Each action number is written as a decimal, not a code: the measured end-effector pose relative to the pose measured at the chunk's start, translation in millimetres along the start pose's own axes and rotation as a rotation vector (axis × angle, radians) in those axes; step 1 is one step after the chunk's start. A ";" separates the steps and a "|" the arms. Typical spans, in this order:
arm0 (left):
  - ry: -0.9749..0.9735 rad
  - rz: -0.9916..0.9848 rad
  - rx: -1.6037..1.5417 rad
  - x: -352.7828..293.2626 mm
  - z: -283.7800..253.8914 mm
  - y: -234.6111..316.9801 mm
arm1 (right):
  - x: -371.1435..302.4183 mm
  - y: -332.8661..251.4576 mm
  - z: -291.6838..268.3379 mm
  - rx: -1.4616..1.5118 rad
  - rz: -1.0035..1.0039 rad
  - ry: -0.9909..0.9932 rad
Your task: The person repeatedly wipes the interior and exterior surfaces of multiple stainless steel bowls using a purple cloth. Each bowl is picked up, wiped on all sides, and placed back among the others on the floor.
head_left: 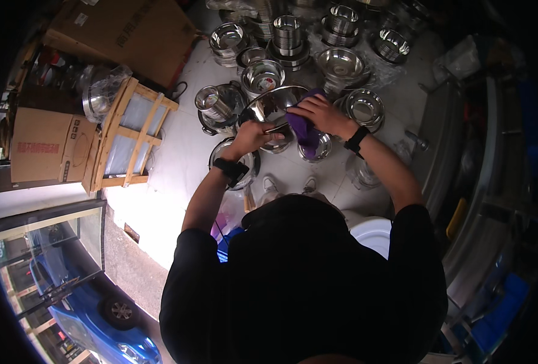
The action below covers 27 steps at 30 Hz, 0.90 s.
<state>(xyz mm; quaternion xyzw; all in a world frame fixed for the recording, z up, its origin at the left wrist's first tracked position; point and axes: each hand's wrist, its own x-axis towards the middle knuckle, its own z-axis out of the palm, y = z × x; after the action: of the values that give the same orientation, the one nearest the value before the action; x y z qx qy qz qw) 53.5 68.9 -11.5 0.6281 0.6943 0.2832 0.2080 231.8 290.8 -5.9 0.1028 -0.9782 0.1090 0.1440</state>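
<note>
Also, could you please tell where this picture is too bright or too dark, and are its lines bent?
Head view: floor at left washed out white; black shirt nearly without detail; held metal bowl carrying bright reflections; corners fading to black; metal rail at right curving, as with a fisheye lens.

Steel bowl [267, 108] is partly hidden by purple cloth [301, 126] and right hand [322, 114]; blue car [93, 309] cropped at lower edge, metalware stack [264, 12] at top.

A cardboard box [38, 159] (printed in red) stands beside a slatted wooden crate [140, 136].
</note>
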 end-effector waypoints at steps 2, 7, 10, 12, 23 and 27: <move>0.057 -0.174 -0.399 4.5 10.1 2.3 | 7.5 -7.9 -9.7 0.080 0.147 0.196; 0.292 -0.337 -1.013 17.5 12.9 28.4 | 23.9 -64.3 -9.1 0.097 0.285 0.358; 0.404 -0.231 -1.091 21.7 18.0 27.0 | 27.9 -55.0 -12.2 0.106 0.282 0.317; 0.340 -0.277 -1.101 17.7 10.4 31.9 | 27.8 -23.9 -15.7 0.261 0.363 0.370; 0.501 -0.245 -1.792 24.1 10.3 33.3 | 18.2 0.7 3.2 1.064 0.954 0.909; 0.516 -0.198 -1.999 28.7 2.9 50.3 | 20.1 -22.7 5.1 0.754 0.831 0.847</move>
<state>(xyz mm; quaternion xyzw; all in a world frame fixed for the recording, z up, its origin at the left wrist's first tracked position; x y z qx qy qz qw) 89.7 100.2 21.2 0.0293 0.2147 0.8376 0.5014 216.9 264.4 -0.4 -0.2880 -0.6917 0.5173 0.4136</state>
